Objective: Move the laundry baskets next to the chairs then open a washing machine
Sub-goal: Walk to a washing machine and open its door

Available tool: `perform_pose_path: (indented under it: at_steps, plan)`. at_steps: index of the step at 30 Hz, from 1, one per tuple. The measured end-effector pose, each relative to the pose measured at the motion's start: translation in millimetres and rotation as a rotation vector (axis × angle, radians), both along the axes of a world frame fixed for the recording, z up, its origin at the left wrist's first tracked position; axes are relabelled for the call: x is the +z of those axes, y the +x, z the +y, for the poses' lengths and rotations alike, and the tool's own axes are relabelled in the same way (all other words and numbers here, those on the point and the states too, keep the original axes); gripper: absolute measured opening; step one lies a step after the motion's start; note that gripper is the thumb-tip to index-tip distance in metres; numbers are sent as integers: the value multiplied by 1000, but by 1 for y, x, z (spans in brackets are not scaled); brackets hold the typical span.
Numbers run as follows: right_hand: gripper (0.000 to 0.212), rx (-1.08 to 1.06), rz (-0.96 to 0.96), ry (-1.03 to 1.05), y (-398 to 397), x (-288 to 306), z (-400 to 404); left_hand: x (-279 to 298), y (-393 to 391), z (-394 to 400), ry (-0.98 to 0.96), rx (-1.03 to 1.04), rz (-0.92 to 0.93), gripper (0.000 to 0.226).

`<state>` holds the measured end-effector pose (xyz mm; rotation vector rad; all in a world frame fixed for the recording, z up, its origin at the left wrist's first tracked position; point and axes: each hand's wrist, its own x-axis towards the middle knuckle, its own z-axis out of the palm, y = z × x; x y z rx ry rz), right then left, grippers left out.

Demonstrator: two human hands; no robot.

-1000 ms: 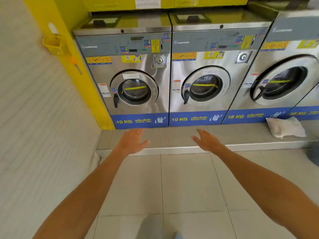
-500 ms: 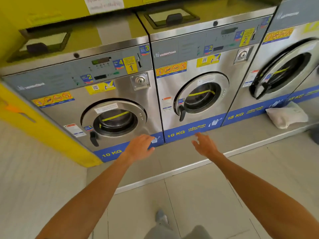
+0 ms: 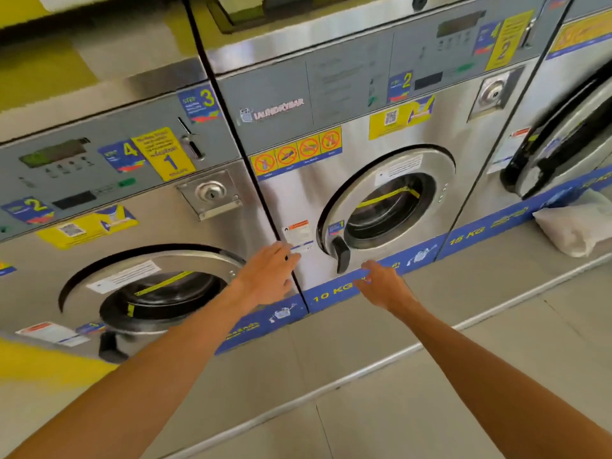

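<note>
Both hands empty and spread, the right hand (image 3: 381,286) just under the black door handle (image 3: 341,255) of the middle washing machine (image 3: 364,193), the left hand (image 3: 268,276) seemingly near its edge, so a hurried reach could slip off.

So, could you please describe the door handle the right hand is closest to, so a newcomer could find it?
Find the row of steel washing machines; take the one with yellow sticker "2". Its round steel door carries a black handle at its lower left, just above the right hand, unlike the neighbouring handle beside the yellow wall.
</note>
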<state>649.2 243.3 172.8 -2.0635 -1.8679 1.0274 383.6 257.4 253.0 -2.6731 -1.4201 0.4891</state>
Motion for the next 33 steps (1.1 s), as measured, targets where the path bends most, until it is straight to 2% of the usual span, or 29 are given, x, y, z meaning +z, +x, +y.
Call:
perform_pose_path:
  at_steps: [7,12,15,20,27,33]
  plan:
    - [70,-22,65,32,-3,-81,82,-35,2,99,342,-257,194,70]
    - [65,-46,192,95,-31,-111,113,-39,-11,129,482,-369,447,77]
    - [54,-87,212,135,-49,-121,122,-38,-25,139,554,-439,571,79]
    - [39,-164,172,213,-61,-125,119,-43,-18,134,536,-400,545,87]
    - [36,-137,144,274,-50,-126,95,-42,-11,122,518,-343,497,92]
    - [34,-166,159,269,-10,-126,50,-43,1,113,459,-261,457,100]
